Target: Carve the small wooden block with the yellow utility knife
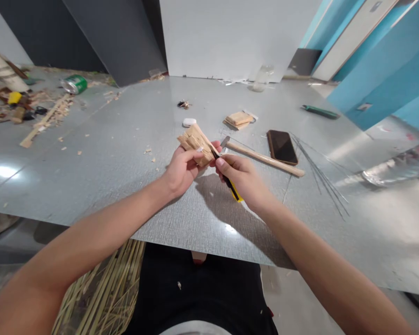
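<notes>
My left hand (pixel 183 170) is closed around a small piece of carved wood (pixel 195 140), holding it tilted above the grey table. Black and yellow, a utility knife (pixel 234 190) sits in the grip of my right hand (pixel 239 174), its front end against the right edge of the wood. My fingers partly hide the knife's front and the lower part of the wood. Just right of my hands lies a hammer (pixel 265 158) with a pale wooden handle. A small white case (pixel 189 122) rests behind the carved wood.
A phone (pixel 282 147), thin metal rods (pixel 317 172), wooden blocks (pixel 239 119) and a green cutter (pixel 320 112) lie right and behind. A glass jar (pixel 261 78) stands near the white panel. Left are a green can (pixel 74 84) and wood scraps (pixel 49 118); bamboo strips (pixel 101 288) are below the table edge.
</notes>
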Tool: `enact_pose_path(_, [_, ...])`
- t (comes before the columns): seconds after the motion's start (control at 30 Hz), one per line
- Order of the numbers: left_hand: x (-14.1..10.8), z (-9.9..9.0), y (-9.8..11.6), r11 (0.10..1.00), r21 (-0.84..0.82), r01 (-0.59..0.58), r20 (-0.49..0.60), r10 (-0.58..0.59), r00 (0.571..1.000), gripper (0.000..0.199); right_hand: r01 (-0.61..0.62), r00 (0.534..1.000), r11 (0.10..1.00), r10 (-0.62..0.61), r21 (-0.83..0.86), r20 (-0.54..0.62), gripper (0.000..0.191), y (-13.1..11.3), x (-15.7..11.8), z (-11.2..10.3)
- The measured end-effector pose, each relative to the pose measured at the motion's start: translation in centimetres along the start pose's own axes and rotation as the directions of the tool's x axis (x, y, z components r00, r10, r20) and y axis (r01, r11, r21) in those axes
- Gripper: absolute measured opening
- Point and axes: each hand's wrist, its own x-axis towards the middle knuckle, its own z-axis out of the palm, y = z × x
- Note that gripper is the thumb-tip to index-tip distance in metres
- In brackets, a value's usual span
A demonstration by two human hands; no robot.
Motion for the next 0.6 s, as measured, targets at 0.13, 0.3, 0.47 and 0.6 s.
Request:
enact_pose_path(0.13, [-0.6, 0.6, 0.3, 0.999, 0.047, 0.011, -0.004, -0.011, 1.000, 0.027, -0.015, 1.000, 1.000, 0.015, 0.020, 0.017, 0.037, -0.2, -0.1, 0.1])
enact_pose_path(0.3, [-1.0, 0.6, 0.5, 0.996, 0.090, -0.003, 0.072, -0.003, 0.997, 0.029, -0.111, 0.991, 0.986, 0.100, 0.122, 0.090, 0.029, -0.3, -0.3, 0.4])
enact_pose_path(0.47, [-1.3, 0.4, 0.0, 0.998, 0.058, -0.026, 0.077, 0.022, 0.997, 0.037, -0.182, 0.976, 0.931, 0.133, 0.316, 0.170, 0.029, -0.5, -0.9, 1.2])
enact_pose_path(0.6, [-1.3, 0.5, 0.0, 0.997, 0.067, -0.030, 0.019, 0.029, 0.999, 0.041, -0.285, 0.953, 0.831, 0.192, 0.478, 0.235, 0.028, -0.7, -1.1, 1.3])
